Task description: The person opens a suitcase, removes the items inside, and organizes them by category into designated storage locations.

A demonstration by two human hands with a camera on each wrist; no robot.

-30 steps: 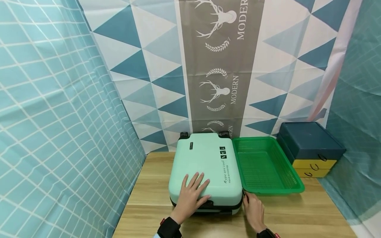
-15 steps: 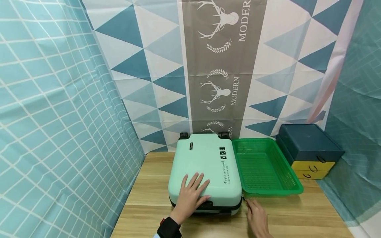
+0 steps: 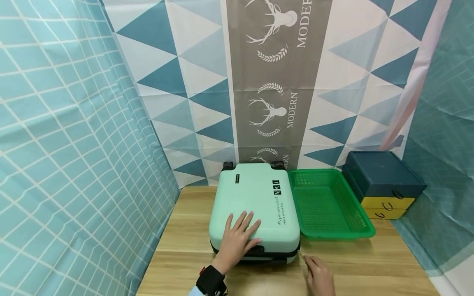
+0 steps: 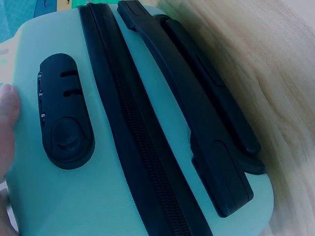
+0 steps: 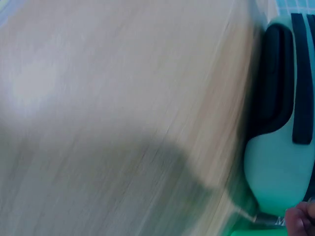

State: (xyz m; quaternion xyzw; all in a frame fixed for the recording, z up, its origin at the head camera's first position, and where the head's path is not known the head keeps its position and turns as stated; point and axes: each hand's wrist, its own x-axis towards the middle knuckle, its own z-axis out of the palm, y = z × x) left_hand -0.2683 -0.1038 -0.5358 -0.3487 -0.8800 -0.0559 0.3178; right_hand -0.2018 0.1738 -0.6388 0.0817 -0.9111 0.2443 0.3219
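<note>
A mint-green hard-shell suitcase lies flat on the wooden table, its wheels towards the wall. Spread fingers of my left hand rest on its lid near the front edge. At the front right corner my right hand pinches a small zipper pull; its fingertips just enter the right wrist view. In the left wrist view, the black zipper runs between a combination lock and the carry handle. The zipper teeth look closed along that stretch.
A green plastic basket stands against the suitcase's right side. Further right sits a dark blue box with yellow drawer fronts. Patterned cloth hangs behind and at both sides of the table.
My right hand has moved towards me and round the suitcase's front right corner with the zipper pull. The left hand stays in place on the lid.
</note>
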